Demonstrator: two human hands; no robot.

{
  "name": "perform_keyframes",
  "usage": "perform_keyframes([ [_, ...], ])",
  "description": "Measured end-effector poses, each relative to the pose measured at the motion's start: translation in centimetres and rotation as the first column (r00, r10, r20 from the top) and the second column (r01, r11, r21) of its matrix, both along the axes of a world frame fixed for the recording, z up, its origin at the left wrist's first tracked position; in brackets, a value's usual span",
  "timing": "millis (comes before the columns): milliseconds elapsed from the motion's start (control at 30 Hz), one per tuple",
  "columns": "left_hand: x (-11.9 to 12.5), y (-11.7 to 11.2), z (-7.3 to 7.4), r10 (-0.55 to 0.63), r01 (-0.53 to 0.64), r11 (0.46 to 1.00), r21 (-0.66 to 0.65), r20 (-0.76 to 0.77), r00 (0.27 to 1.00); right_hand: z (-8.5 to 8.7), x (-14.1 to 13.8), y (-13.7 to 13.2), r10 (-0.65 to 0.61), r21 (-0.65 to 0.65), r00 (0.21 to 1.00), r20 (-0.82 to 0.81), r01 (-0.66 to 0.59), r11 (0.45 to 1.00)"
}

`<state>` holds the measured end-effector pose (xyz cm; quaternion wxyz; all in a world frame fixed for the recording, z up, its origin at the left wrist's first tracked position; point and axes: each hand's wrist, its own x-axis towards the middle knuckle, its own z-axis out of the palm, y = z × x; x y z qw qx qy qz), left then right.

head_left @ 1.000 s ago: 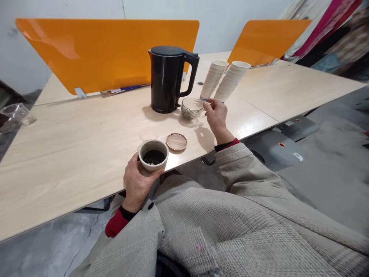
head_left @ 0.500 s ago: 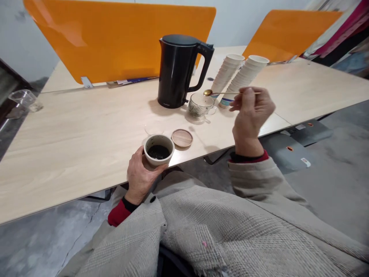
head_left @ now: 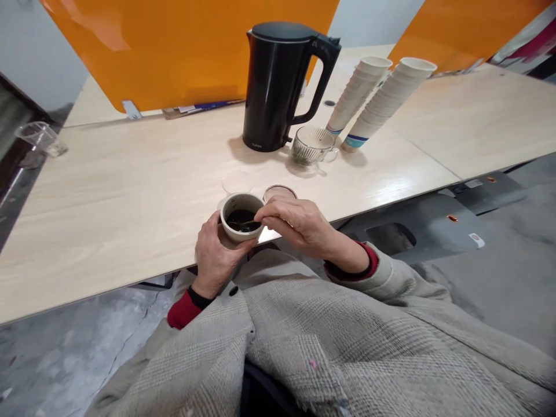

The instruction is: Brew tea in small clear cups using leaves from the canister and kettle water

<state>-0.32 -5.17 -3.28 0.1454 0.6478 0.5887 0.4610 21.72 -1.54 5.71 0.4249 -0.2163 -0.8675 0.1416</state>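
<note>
My left hand (head_left: pixel 214 255) is wrapped round a small off-white jar (head_left: pixel 238 237) near the table's front edge. Dark loose bits, perhaps tea leaves, lie inside it. Between the thumb and fingers of my right hand (head_left: pixel 304 226) is a thin gold spoon (head_left: pixel 249 223), its bowl down in the jar among the dark bits. Part of a round wooden lid (head_left: pixel 280 190) shows behind my right fingers. A clear ring or disc (head_left: pixel 237 180) lies just beyond the jar. Farther back stands a ribbed glass cup (head_left: pixel 311 145) with a little greenish matter in it.
A black electric kettle (head_left: pixel 273 87) stands behind the glass cup. To its right lean two stacks of paper cups (head_left: pixel 358 92). An orange divider (head_left: pixel 174 52) runs along the back of the wooden table (head_left: pixel 108 202). Grey chairs (head_left: pixel 425 226) are beneath the right edge.
My right hand has come from above the glass cup, left and down to the jar, bringing the spoon into it. My left hand still holds the jar. The view has shifted slightly.
</note>
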Motion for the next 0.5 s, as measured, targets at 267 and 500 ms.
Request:
perform_keyframes([
  [267, 0.09, 0.03, 0.07, -0.005, 0.005, 1.000, 0.013, -0.011, 1.000, 0.39, 0.37, -0.29, -0.054, -0.341, 0.990, -0.132, 0.005, 0.940],
  [500, 0.09, 0.06, 0.17, -0.005, 0.005, 1.000, 0.014, -0.020, 1.000, -0.14, 0.44, 0.04, -0.186, -0.448, 0.954, -0.235, 0.064, 0.892],
])
